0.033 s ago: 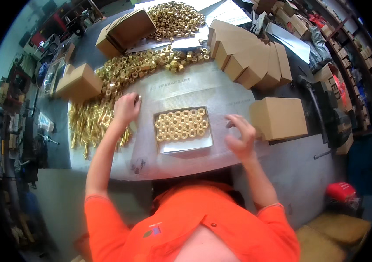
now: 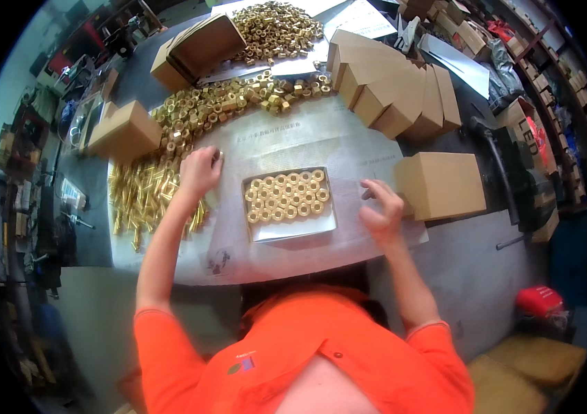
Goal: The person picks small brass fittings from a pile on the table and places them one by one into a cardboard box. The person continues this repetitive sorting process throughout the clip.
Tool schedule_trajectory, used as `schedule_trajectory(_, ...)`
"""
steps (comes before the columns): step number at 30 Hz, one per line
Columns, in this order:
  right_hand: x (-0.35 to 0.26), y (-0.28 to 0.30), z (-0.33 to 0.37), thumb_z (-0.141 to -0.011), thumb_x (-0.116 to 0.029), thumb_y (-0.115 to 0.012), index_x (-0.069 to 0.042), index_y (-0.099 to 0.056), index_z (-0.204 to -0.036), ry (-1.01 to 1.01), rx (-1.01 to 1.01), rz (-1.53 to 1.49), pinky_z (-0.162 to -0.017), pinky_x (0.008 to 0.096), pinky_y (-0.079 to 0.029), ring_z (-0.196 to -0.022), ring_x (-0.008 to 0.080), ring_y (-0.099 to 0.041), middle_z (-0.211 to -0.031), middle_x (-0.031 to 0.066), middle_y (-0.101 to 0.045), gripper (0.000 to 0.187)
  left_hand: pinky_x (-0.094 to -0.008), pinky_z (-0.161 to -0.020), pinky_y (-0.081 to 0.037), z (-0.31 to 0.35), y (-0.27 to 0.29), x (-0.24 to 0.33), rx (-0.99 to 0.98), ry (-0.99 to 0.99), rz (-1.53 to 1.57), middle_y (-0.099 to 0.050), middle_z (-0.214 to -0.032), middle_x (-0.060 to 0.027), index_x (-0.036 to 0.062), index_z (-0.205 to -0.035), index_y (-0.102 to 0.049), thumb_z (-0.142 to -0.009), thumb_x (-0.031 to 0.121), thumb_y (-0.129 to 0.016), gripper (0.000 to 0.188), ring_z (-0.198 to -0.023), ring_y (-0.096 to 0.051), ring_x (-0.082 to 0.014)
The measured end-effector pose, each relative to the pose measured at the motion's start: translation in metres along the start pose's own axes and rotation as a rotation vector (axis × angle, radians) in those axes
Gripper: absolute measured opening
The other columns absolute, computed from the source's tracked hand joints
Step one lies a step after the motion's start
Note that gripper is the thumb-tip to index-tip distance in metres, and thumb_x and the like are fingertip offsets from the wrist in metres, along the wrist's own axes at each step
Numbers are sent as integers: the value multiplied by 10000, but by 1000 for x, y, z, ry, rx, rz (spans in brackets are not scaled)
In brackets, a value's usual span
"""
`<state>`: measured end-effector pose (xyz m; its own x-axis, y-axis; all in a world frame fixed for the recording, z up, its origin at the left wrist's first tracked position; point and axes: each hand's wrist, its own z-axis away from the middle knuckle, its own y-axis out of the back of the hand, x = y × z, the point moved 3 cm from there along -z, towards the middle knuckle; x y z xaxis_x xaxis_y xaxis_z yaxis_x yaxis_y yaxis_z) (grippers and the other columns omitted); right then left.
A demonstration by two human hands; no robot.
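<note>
A shallow open carton [image 2: 295, 232] lies in the middle of the table, with several rows of brass nuts [image 2: 286, 196] standing in it. White lining shows in its near part. My left hand [image 2: 200, 171] is closed, left of the carton, at the edge of a heap of loose brass hex nuts [image 2: 214, 103]. A small dark thing shows at its fingertips, too small to name. To the right of the carton my right hand [image 2: 382, 210] hovers with bent fingers apart from the thumb, nothing visible between them.
Slim brass fittings [image 2: 145, 196] lie in a pile at the left. Brown boxes stand at right [image 2: 442, 185], left [image 2: 124, 131] and far left [image 2: 197, 48], with a leaning row [image 2: 397, 90] behind. More small nuts [image 2: 276, 31] lie at the back. Printed paper [image 2: 293, 141] covers the tabletop.
My right hand has shifted very slightly to the right. The left hand and the carton look the same.
</note>
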<state>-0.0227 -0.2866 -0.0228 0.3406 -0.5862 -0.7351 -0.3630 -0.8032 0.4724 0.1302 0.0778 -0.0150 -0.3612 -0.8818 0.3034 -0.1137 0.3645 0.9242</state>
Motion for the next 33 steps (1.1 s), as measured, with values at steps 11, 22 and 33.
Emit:
schedule_trajectory(11, 24, -4, -1, -609, -15, -535, 34, -674, -893, -219, 18, -103, -657, 275, -494, -683, 185, -612, -782, 123, -644, 320, -345, -577, -506, 56, 27, 170, -322, -504, 387, -644, -802, -62, 95, -856, -652, -772, 86, -672, 87, -671, -639, -235)
schedule_trajectory(22, 25, -4, 0, -606, -6, -526, 32, -672, -895, -199, 23, -123, -665, 265, -485, -692, 167, -601, -797, 106, -645, 327, -394, -522, -494, 56, -18, 195, -331, -624, 175, -620, -751, -42, 101, -869, -653, -744, 143, -652, 132, -648, -637, -259)
schedule_trajectory(33, 18, -5, -3, -609, -11, -536, 21, -667, -871, -163, 17, -41, -637, 278, -487, -662, 202, -607, -763, 121, -629, 294, -394, -507, -483, 51, -14, 194, -372, -655, 169, -607, -681, -60, 126, -873, -660, -717, 168, -671, 162, -595, -621, -269)
